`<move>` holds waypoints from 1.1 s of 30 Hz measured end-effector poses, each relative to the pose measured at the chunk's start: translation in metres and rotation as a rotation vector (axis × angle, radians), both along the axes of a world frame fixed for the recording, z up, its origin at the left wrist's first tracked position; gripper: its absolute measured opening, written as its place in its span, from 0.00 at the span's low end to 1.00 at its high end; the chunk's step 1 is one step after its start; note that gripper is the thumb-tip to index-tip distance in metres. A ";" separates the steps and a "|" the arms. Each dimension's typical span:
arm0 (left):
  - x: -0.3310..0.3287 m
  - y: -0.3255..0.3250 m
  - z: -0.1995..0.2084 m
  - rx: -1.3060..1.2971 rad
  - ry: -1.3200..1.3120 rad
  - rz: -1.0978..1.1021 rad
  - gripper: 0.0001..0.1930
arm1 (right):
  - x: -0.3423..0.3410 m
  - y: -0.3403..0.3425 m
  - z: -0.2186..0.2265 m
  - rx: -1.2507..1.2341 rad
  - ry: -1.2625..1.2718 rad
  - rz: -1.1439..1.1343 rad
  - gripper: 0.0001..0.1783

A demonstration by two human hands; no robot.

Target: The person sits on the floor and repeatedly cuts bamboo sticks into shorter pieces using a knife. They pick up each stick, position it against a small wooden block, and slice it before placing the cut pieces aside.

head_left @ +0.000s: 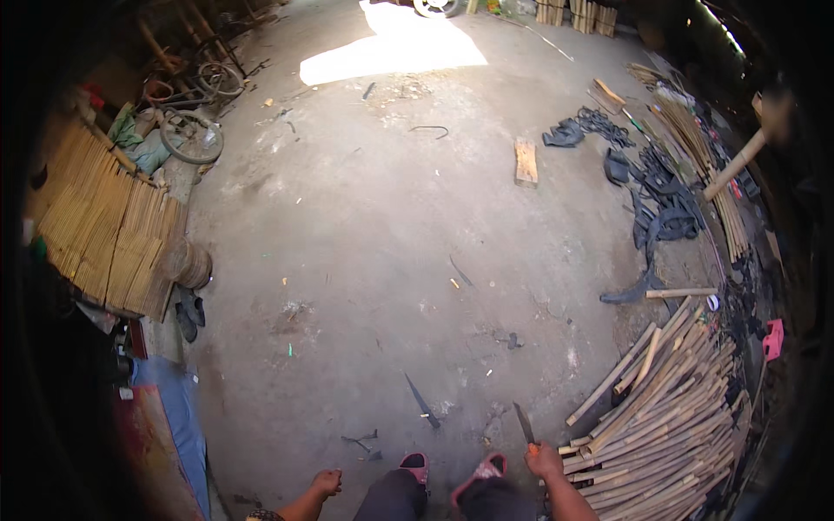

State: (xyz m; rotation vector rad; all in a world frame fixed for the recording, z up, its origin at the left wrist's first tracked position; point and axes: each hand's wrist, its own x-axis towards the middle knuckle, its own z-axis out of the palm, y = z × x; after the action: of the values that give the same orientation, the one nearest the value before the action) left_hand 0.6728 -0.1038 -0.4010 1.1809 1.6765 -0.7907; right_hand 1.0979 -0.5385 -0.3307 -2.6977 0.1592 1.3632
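My right hand [545, 462] grips a knife [523, 422] by its orange handle, the dark blade pointing up and away from me. It is just left of a heap of cut bamboo poles [660, 417] on the floor. My left hand [327, 483] hangs low with its fingers curled in, and nothing shows in it. Between the two hands are my feet in pink sandals [415, 465]. A dark pointed strip [421, 401] lies on the floor ahead of them, and thin black scraps [363, 445] lie near my left hand.
Black rubber-like pieces [667, 208] and long thin sticks [708, 165] line the right side. Farther ahead lies a wooden block [526, 163]. On the left are stacked bamboo slats [104, 230], a round wooden stump [188, 264], dark shoes [188, 314] and a bicycle wheel [191, 136].
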 end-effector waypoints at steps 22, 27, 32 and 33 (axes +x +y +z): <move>0.908 0.075 0.016 0.368 -0.493 -0.778 0.37 | 0.250 0.038 -0.059 0.106 -0.352 -0.498 0.28; 1.082 0.056 -0.026 0.379 -0.424 -0.863 0.48 | 0.291 0.046 -0.089 0.214 -0.004 -0.909 0.25; 1.214 0.053 -0.128 0.433 -0.456 -0.896 0.57 | 0.309 0.087 -0.103 0.021 0.111 -1.159 0.25; 1.233 0.057 -0.146 0.464 -0.453 -0.930 0.59 | 0.308 0.100 -0.102 -0.067 0.027 -1.065 0.26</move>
State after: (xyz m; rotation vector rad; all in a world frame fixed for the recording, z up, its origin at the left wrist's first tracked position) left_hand 1.9056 -0.0466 -0.5472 2.3337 0.8974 -0.5858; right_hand 1.4059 -0.4390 -0.4327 -2.0042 1.3943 1.0022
